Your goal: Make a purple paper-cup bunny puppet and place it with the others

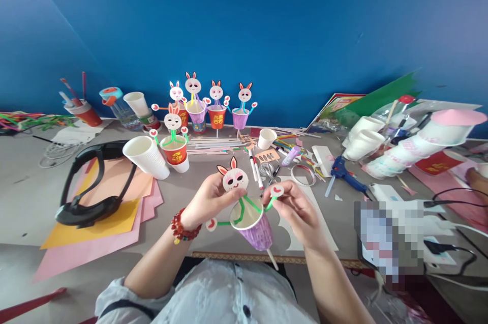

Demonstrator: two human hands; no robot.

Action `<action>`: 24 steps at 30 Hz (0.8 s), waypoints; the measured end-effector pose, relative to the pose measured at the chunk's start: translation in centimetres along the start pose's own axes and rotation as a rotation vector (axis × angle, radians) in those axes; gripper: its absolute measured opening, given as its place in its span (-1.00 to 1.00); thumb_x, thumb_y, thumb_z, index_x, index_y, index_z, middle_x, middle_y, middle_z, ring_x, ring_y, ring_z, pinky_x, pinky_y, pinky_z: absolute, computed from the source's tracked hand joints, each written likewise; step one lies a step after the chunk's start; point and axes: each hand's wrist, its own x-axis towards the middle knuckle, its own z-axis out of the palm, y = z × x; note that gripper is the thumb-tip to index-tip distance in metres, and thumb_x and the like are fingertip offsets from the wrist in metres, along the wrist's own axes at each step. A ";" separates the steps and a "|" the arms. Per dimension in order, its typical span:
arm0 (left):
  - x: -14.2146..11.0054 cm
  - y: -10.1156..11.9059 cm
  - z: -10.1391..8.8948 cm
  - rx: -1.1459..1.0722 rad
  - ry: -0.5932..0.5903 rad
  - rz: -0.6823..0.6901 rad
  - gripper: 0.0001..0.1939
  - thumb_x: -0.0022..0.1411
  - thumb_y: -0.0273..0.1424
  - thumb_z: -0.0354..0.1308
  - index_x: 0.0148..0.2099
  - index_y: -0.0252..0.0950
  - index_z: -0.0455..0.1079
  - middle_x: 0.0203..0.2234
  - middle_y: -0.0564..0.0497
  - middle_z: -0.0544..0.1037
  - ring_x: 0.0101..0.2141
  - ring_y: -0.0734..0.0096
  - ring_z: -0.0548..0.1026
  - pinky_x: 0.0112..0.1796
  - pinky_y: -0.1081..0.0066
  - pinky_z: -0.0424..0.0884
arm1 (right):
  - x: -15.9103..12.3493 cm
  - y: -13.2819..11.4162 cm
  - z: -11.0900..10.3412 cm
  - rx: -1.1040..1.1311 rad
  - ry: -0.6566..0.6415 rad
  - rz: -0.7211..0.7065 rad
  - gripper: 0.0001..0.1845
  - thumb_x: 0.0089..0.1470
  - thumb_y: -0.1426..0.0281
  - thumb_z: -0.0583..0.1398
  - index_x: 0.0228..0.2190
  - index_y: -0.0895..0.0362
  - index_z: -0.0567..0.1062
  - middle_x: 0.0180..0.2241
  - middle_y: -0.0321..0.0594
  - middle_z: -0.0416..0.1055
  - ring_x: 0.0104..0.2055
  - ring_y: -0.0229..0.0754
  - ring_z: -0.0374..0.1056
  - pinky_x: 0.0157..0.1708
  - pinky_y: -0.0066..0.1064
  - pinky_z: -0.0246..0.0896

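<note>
A paper cup rabbit puppet (256, 230) is held in front of me, tilted, its purple-coloured cup toward my body and a white stick poking from the bottom. My left hand (211, 197) pinches the round white rabbit face (235, 180) near its chin, with the thumb in front. My right hand (299, 212) grips the small white disc with a red heart (277, 190) at the end of a green pipe-cleaner arm. The other heart disc (211, 224) sticks out freely at the left, below my left hand.
Several finished rabbit cups (217, 116) stand along the blue wall. Stacked paper cups (147, 156), a black headset (95, 181) and coloured paper (129, 217) lie left. A blue glue gun (348, 175), a tower of cups (423, 143) and cables are right; markers (254, 166) lie mid-table.
</note>
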 end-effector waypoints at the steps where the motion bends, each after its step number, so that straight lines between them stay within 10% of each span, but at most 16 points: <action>1: 0.0 -0.1 0.0 0.000 0.000 0.005 -0.70 0.20 -0.19 0.27 -0.27 -0.38 0.45 -0.39 -0.03 0.55 -0.36 0.39 0.48 -0.29 0.45 0.40 | -0.1 0.1 0.1 -0.002 -0.006 0.010 -0.88 0.28 0.27 0.14 -0.23 0.06 0.40 -0.33 -0.19 0.49 -0.29 -0.16 0.44 -0.26 -0.33 0.37; 24: 0.2 0.5 0.6 -0.057 -0.085 0.057 -0.68 0.18 -0.20 0.30 -0.18 -0.38 0.53 -0.25 -0.12 0.64 -0.27 0.30 0.57 -0.24 0.41 0.48 | 0.9 -0.3 2.2 -0.196 0.215 0.006 -0.82 0.18 0.29 0.21 -0.43 0.10 0.45 -0.54 -0.30 0.41 -0.54 -0.26 0.32 -0.57 -0.49 0.20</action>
